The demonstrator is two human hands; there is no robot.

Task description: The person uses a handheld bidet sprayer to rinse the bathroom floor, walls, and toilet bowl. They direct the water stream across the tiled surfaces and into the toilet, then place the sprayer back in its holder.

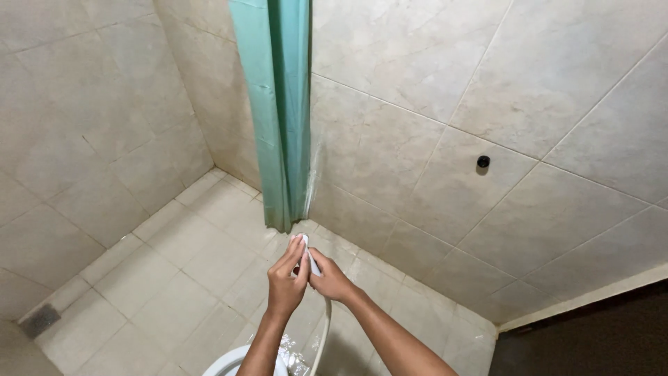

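Head-camera view, looking down into a tiled bathroom corner: 2 bare hands met over the floor, both wrapped around a small white sprayer head (309, 259) at the end of a pale hose (323, 334). The left hand (287, 278) was curled shut around the near side of the white piece, fingers stacked upward and its fingertips (298, 241) at the top edge. The right hand (331, 280) was closed on the other side, the 2 hands touching each other around it; only a sliver of white showed between them, so its exact shape could not be told. The hose dropped from the hands in a curve toward the bottom edge, passing just beside the rim of a white toilet bowl (229, 362), where something glistening and crumpled lay inside. Directly beyond the hands hung a teal shower curtain (277, 111), gathered into folds in the corner, its hem ending just above the beige floor tiles (174, 292). A small black round fitting (483, 161) sat on the right-hand wall (543, 83), well apart from the hands. A grey floor drain (40, 320) lay at the far left, near the foot of the wall.
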